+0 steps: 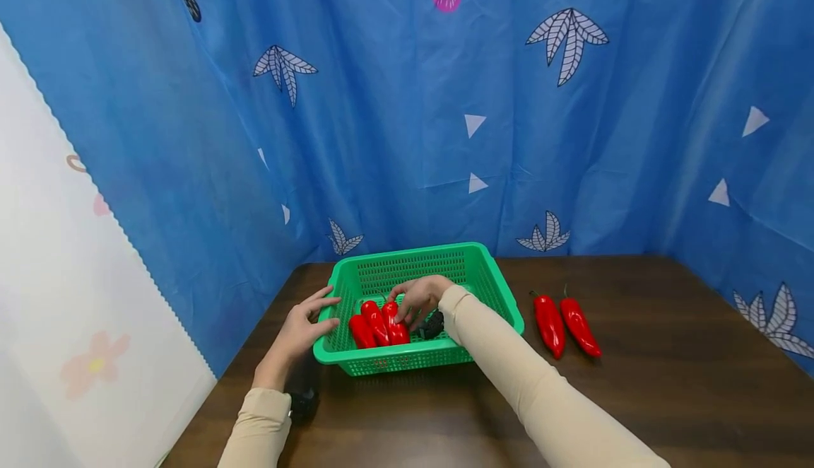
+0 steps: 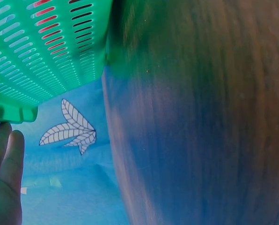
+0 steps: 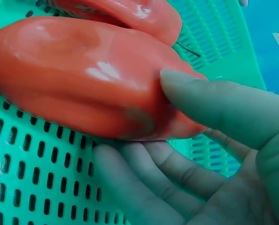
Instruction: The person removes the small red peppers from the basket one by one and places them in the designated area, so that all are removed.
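Note:
A green perforated plastic basket (image 1: 407,367) holds three red peppers lying side by side. My right hand (image 1: 421,300) reaches inside and pinches the rightmost red pepper (image 1: 394,323) near one end. In the right wrist view, the thumb (image 3: 209,98) presses on top of this glossy pepper (image 3: 78,75), while the other fingers lie along its side and below. Next to it are the middle pepper (image 1: 375,323) and the left pepper (image 1: 361,332). At the basket's left rim, my left hand (image 1: 295,334) rests with fingers spread; its fingertips (image 2: 3,129) touch the rim's edge.
Two more red peppers lie on the dark wooden table right of the basket, a nearer-left one (image 1: 549,325) and another (image 1: 579,326). A blue patterned curtain (image 1: 407,136) hangs behind the table. Dark devices are worn at both wrists.

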{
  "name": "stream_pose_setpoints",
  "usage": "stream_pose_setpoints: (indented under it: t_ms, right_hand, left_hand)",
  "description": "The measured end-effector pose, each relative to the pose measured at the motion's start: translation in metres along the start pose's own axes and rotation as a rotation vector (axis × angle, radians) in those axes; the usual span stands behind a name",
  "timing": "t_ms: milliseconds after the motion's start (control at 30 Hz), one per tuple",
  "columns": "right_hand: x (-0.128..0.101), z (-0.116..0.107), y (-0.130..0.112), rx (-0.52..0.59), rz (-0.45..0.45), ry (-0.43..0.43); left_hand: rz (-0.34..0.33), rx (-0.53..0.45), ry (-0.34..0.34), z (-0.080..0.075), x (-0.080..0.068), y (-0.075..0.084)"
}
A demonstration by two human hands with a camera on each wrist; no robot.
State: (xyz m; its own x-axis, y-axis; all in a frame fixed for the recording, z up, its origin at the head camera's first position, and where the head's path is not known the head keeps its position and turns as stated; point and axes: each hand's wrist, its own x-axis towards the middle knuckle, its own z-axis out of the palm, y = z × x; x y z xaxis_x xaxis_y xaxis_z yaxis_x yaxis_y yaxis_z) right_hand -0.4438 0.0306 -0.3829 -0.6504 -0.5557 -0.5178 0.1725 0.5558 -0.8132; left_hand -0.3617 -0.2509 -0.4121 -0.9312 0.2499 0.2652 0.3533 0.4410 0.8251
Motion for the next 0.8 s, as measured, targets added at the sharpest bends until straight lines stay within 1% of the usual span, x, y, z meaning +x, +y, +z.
stream_pose_setpoints:
  t_ms: [233, 367, 467, 633, 800]
  right_hand:
    - [0.001, -0.001, -0.006, 0.007, -0.012, -0.013]
    - [0.002, -0.002, -0.007, -0.011, -0.020, -0.029]
    - [0.003, -0.004, -0.009, -0.022, -0.031, -0.024]
    - [0.002, -0.009, -0.014, 0.030, -0.046, 0.011]
    - [-0.003, -0.013, -0.019, 0.092, -0.083, 0.034]
  left_hand:
    - [0.029, 0.010, 0.004, -0.005, 0.005, -0.003]
    - [0.033, 0.005, -0.007, -0.005, 0.005, -0.005]
    - [0.032, 0.011, -0.003, -0.006, 0.007, -0.005]
    - [0.044, 0.049, 0.004, -0.008, 0.009, -0.004]
    - [0.020, 0.055, 0.000, -0.009, 0.007, -0.003]
